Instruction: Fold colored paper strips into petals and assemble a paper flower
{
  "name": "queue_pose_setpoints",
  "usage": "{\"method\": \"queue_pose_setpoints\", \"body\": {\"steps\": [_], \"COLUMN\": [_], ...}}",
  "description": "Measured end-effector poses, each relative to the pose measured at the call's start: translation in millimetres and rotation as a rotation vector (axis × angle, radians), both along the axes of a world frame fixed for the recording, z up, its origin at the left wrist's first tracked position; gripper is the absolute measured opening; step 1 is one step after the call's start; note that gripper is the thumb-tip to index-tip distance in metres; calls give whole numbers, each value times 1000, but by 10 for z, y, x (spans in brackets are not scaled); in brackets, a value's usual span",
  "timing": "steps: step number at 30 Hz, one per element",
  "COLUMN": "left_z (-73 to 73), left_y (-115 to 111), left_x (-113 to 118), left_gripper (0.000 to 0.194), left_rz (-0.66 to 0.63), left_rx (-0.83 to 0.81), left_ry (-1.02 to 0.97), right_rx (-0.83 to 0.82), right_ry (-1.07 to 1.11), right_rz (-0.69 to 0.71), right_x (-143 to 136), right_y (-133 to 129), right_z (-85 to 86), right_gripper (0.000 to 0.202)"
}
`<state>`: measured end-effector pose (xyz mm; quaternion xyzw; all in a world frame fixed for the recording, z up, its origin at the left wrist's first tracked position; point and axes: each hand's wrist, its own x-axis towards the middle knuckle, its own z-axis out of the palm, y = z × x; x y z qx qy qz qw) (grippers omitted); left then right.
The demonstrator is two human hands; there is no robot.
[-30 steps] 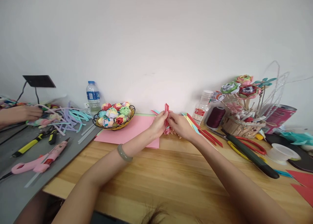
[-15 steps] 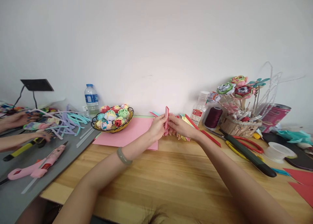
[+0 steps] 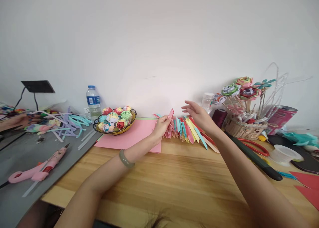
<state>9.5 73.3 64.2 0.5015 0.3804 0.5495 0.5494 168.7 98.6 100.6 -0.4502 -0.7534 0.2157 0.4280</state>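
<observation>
My left hand (image 3: 160, 128), a bangle on its wrist, is closed around a folded pink paper strip (image 3: 171, 113) that points up from the fingers. Its lower end is hidden by the hand. To the right, my right hand (image 3: 195, 112) is raised with its fingers stretched and apart, holding nothing. Below and between the hands lies a row of folded paper pieces (image 3: 183, 128) in pink, blue, yellow and red. Pink paper sheets (image 3: 133, 133) lie flat on the table beside my left hand.
A basket of paper flowers (image 3: 114, 120) and a water bottle (image 3: 93, 103) stand left. A pink glue gun (image 3: 41, 166) lies on the grey mat. To the right are scissors (image 3: 255, 148), a thread spool (image 3: 219, 117) and a flower-filled basket (image 3: 245, 130). Another person's hand (image 3: 21, 121) is far left.
My right hand has let go of the pink strip and moved right and up, its fingers opening. The coloured paper row is now uncovered. At far left, the other person's pliers have left view.
</observation>
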Motion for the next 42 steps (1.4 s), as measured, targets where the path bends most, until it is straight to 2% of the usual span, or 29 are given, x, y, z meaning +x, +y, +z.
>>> {"method": "queue_pose_setpoints", "body": {"steps": [3, 5, 7, 9, 12, 14, 16, 19, 20, 22, 25, 27, 29, 32, 33, 34, 38, 40, 42], "left_z": [-12, -11, 3, 30, 65, 67, 53, 27, 25, 35, 61, 66, 59, 56, 63, 75, 139, 158, 163], "left_y": [-28, -48, -68, -85, -91, -74, -43, 2, 10, 10, -7, -13, -11, -10, -15, -23, -72, -88, -93], "left_x": [17, 27, 31, 31, 28, 24, 17, 0, -5, -13, -22, -29, -37, -49, -51, -53, -46, -41, -44], "left_gripper": [28, 33, 33, 28, 27, 28, 30, 33, 33, 32, 31, 30, 28, 28, 29, 31, 31, 32, 36], "left_rz": [-148, -253, -298, -314, -334, -346, -333, -294, -287, -273, -251, -257, -268, -256, -257, -266, -334, -354, -373], "left_rx": [24, 69, 90, 80, 63, 59, 63, 51, 41, 20, -2, -4, 16, 34, 33, 32, 43, 55, 80], "left_ry": [30, 31, 25, 13, -34, -70, -90, -79, -76, -84, -94, -72, -41, 20, 37, 49, 67, 108, 150], "right_rx": [-22, -110, -164, -115, 76, 204, 234, 20, -39, -34, 126, 188, 113, -150, -204, -225, -181, -172, -168], "right_ry": [175, 111, 61, 115, 245, 249, 144, -99, -117, -11, 226, 276, 181, -94, -133, -121, 158, 159, 81], "right_rz": [187, 353, 407, 335, 134, 31, 78, 396, 441, 373, 156, 72, 136, 412, 458, 462, 312, 286, 324], "right_x": [-128, -195, -192, -122, -14, -14, -69, -144, -143, -103, -29, -30, -72, -127, -127, -118, -59, -61, -82], "right_y": [-121, -189, -211, -190, -153, -166, -208, -264, -269, -258, -216, -201, -209, -237, -241, -240, -181, -141, -114], "right_z": [-11, -22, -12, 25, 96, 117, 105, 72, 71, 92, 134, 131, 100, 53, 49, 52, 82, 78, 62], "right_gripper": [52, 57, 59, 60, 60, 62, 65, 60, 57, 56, 57, 59, 62, 69, 68, 67, 55, 49, 39]}}
